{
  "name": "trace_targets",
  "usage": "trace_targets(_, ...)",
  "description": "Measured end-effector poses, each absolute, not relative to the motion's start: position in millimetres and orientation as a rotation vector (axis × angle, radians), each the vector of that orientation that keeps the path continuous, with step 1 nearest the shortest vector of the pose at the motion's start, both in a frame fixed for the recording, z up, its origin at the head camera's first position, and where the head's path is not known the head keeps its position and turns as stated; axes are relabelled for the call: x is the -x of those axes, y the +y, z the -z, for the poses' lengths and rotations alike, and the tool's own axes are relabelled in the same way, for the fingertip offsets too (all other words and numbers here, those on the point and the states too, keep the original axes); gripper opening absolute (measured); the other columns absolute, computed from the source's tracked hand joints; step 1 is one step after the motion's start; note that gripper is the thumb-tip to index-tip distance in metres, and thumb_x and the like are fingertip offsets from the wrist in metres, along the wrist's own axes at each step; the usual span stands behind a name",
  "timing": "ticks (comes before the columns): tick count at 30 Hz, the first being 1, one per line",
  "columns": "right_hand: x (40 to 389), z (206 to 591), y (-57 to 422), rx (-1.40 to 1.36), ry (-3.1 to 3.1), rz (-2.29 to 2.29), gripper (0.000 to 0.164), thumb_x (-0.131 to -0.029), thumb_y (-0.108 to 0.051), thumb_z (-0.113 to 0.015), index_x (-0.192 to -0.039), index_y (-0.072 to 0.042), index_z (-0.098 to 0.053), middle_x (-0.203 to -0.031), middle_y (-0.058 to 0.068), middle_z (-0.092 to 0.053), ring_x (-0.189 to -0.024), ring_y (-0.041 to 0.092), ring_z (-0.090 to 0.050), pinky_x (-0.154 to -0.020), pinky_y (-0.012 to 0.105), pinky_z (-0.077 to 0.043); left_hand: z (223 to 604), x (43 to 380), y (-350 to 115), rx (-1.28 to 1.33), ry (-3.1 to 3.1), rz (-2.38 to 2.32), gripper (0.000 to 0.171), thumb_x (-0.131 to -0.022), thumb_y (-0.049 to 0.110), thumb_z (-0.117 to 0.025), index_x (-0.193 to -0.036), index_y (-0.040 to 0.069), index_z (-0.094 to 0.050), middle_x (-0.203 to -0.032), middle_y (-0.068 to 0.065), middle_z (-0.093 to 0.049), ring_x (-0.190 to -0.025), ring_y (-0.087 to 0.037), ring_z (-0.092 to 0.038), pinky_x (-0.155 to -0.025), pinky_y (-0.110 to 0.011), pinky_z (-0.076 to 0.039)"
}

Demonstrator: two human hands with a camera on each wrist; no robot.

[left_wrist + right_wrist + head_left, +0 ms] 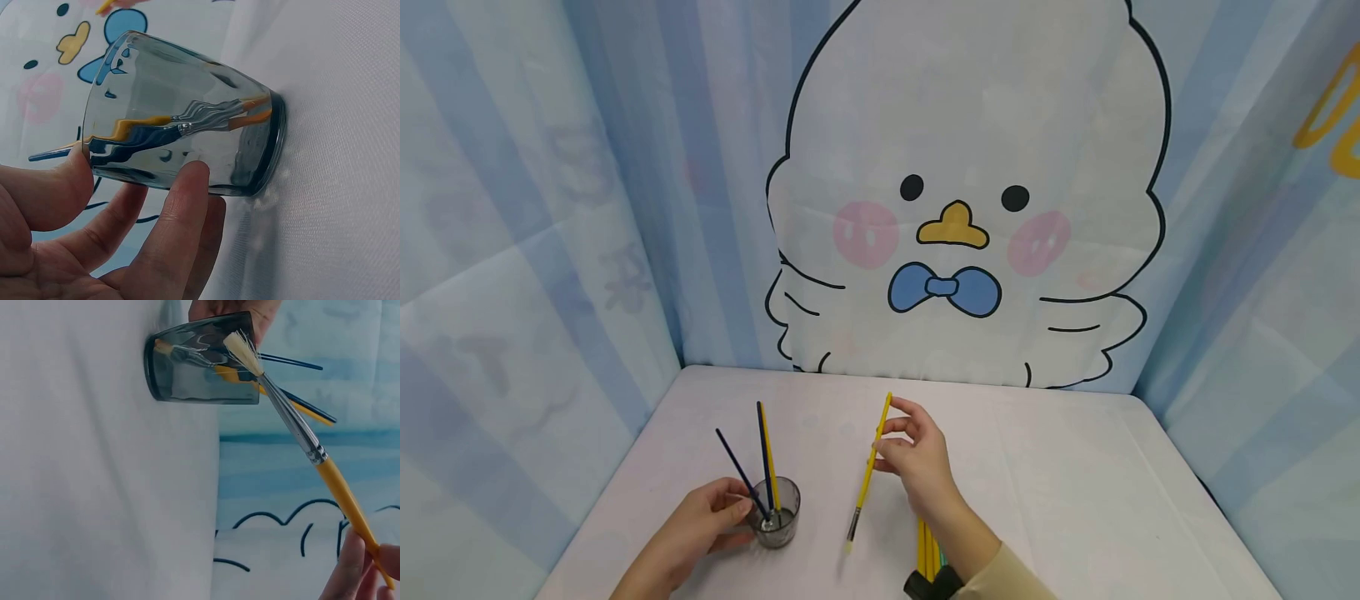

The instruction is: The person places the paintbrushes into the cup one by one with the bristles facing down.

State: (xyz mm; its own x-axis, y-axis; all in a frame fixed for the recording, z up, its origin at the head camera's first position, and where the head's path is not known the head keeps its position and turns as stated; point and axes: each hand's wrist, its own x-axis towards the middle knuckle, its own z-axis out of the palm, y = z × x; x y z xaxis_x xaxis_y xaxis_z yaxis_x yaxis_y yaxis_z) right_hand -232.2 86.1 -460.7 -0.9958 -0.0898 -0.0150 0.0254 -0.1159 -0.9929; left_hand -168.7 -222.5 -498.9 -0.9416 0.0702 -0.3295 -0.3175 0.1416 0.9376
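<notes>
My left hand [707, 521] holds a grey-tinted glass [786, 492] from its left side, thumb at the rim and fingertips along the wall [187, 150]. The glass stands upright on the table. Inside lean two dark blue paintbrushes [733, 462] and a yellow one [769, 446], bristles down. My right hand [921, 454] pinches another yellow paintbrush [871, 462] by its handle, to the right of the glass. Its pale bristles [242, 351] point down and overlap the glass in the right wrist view, while the metal ferrule [294, 422] shows below them.
Several yellow handles [927, 546] and a teal one lie on the table, partly hidden under my right forearm. A black device [932, 585] sits at that wrist. The white-covered table [1075, 483] ends at a curtain [722, 208] with a cartoon bird; more curtain hangs on both sides.
</notes>
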Motion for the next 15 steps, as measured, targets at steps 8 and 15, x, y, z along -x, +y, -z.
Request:
trace_targets(8, 235.8, 449.6, 59.5, 0.064, 1.962, 2.398, 0.064, -0.092, 0.012, -0.069, -0.15, -0.011, -0.055, -0.105, 0.007, -0.06, -0.079, 0.013, -0.07, -0.07, 0.028, -0.069, 501.5, 170.6, -221.2, 0.252, 2.135, -1.856, 0.029, -0.109, 0.005, -0.061, -0.13, -0.014, -0.055, -0.115, -0.019, -0.069, -0.1, -0.021, -0.073, -0.089, -0.046, -0.07)
trace_targets(15, 236.5, 446.0, 37.9, 0.125, 1.946, 2.45, 0.063, -0.093, 0.012, -0.069, -0.149, -0.013, -0.055, -0.105, 0.007, -0.06, -0.083, 0.013, -0.072, -0.073, 0.031, -0.071, 503.7, 172.0, -219.2, 0.321, 2.161, -1.838, 0.028, -0.108, 0.005, -0.062, -0.13, -0.013, -0.057, -0.117, -0.022, -0.069, -0.1, -0.024, -0.074, -0.088, -0.047, -0.071)
